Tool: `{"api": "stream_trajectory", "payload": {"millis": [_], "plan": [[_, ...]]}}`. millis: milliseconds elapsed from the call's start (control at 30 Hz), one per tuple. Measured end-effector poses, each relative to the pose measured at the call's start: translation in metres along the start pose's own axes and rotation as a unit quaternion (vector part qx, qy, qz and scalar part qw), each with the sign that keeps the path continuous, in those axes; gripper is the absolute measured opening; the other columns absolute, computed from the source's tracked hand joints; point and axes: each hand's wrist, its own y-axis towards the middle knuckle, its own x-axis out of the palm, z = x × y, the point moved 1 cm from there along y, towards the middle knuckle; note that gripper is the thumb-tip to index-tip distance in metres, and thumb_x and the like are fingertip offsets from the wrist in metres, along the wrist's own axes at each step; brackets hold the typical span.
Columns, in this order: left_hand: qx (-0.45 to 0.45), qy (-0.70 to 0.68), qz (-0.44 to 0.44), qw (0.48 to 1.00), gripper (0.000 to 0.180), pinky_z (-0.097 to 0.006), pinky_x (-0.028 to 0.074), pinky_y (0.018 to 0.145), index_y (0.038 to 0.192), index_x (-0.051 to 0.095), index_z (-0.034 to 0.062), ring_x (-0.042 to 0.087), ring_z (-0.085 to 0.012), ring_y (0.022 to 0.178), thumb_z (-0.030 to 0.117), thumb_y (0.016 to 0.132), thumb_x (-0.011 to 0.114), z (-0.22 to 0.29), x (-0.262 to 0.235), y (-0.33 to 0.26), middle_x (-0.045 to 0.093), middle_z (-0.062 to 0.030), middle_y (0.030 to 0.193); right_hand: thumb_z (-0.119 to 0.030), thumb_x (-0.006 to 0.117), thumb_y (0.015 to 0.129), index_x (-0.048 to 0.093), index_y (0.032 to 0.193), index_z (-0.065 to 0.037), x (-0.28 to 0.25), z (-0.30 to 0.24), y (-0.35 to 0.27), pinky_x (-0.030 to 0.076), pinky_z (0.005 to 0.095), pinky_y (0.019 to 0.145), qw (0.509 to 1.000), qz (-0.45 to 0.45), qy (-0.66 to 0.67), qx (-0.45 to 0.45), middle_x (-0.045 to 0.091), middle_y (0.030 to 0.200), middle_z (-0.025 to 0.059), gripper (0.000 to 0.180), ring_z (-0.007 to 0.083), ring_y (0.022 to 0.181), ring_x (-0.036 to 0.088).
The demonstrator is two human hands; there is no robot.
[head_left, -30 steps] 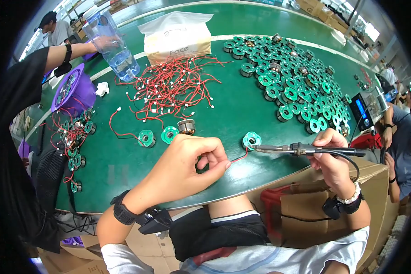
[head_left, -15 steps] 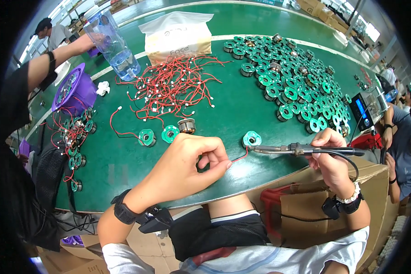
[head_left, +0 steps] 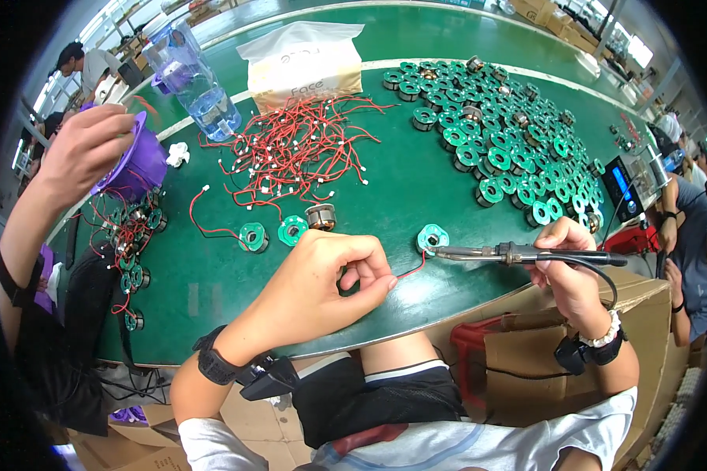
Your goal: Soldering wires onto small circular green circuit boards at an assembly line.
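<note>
Fingers [head_left: 390, 284] of my left hand [head_left: 314, 286] are pressed together, thumb against forefinger, pinching a thin red wire [head_left: 414, 272]; those of my right hand [head_left: 569, 271] close around the grip of a soldering iron [head_left: 518, 255]. The small coil with a round green board on top [head_left: 433, 238] sits on the bench [head_left: 212, 294], right of its middle and inward of its near edge.

Since the last look, my left pinch hasn't shifted, and the iron's tip has moved only slightly, so wire and tip still meet at the same side of the board. I cannot tell whether the tip actually touches metal. The bigger change is at the bench's left edge: a co-worker's hand [head_left: 94, 145] has drawn back from the water bottle [head_left: 204, 98] to the purple bucket [head_left: 145, 161], well apart from my work.

The iron's long axis lies nearly level, left to right, tip pointing left, with the handle's black end beyond my hand. The wire slants from my fingertips rightward, then bends up toward the board's near side. The coil stands upright, board facing up.
</note>
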Motion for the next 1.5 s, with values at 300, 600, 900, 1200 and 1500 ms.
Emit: {"api": "stream_trajectory", "payload": {"millis": [300, 600, 900, 1200, 1500], "plan": [[-0.001, 0.001, 0.054, 0.999, 0.005, -0.021, 0.032, 0.041, 0.065, 0.055, 0.0012, 0.042, -0.0072, 0.045, 0.001, 0.067, 0.060, 0.005, -0.003, 0.001, 0.050, -0.0023, 0.052, -0.002, 0.058, 0.073, 0.048, 0.078, -0.006, -0.008, 0.000, 0.002, 0.041, 0.0178, 0.044, 0.998, 0.034, 0.003, -0.045, 0.056, 0.069, 0.0071, 0.011, 0.0094, 0.052, 0.053], [0.144, 0.283, 0.296, 0.901, 0.020, -0.034, 0.041, 0.066, 0.081, 0.055, 0.0013, 0.050, -0.0244, 0.078, 0.005, 0.064, 0.063, 0.016, -0.035, 0.001, 0.055, -0.0070, 0.085, -0.007, 0.056, 0.076, 0.047, 0.081, -0.006, -0.012, -0.001, 0.006, 0.041, 0.0183, 0.048, 0.995, 0.064, 0.033, -0.072, 0.054, 0.070, 0.0052, 0.011, 0.0086, 0.056, 0.051], [0.089, 0.443, 0.092, 0.887, 0.023, -0.034, 0.045, 0.065, 0.086, 0.055, 0.0023, 0.052, -0.0254, 0.073, 0.002, 0.064, 0.061, -0.002, -0.034, -0.001, 0.053, -0.0085, 0.081, -0.007, 0.057, 0.076, 0.046, 0.081, -0.006, -0.014, 0.000, 0.006, 0.042, 0.0177, 0.047, 0.997, 0.049, 0.033, -0.058, 0.052, 0.072, 0.0028, 0.012, 0.0086, 0.060, 0.054], [0.104, 0.370, 0.074, 0.920, 0.023, -0.033, 0.042, 0.055, 0.082, 0.054, 0.0022, 0.052, -0.0230, 0.061, 0.008, 0.063, 0.067, -0.003, -0.018, 0.004, 0.050, -0.0086, 0.067, -0.007, 0.057, 0.076, 0.046, 0.080, -0.006, -0.013, -0.002, 0.005, 0.042, 0.0170, 0.047, 0.998, 0.045, 0.024, -0.049, 0.052, 0.072, 0.0025, 0.012, 0.0085, 0.061, 0.055], [0.074, 0.264, 0.105, 0.956, 0.038, -0.028, 0.040, 0.054, 0.102, 0.053, 0.0032, 0.049, -0.0192, 0.062, -0.001, 0.065, 0.062, 0.000, -0.031, 0.001, 0.048, -0.0076, 0.076, -0.008, 0.058, 0.075, 0.047, 0.080, -0.006, -0.016, -0.001, 0.006, 0.042, 0.0175, 0.047, 0.998, 0.037, 0.025, -0.054, 0.052, 0.072, 0.0027, 0.013, 0.0084, 0.060, 0.054]]}}
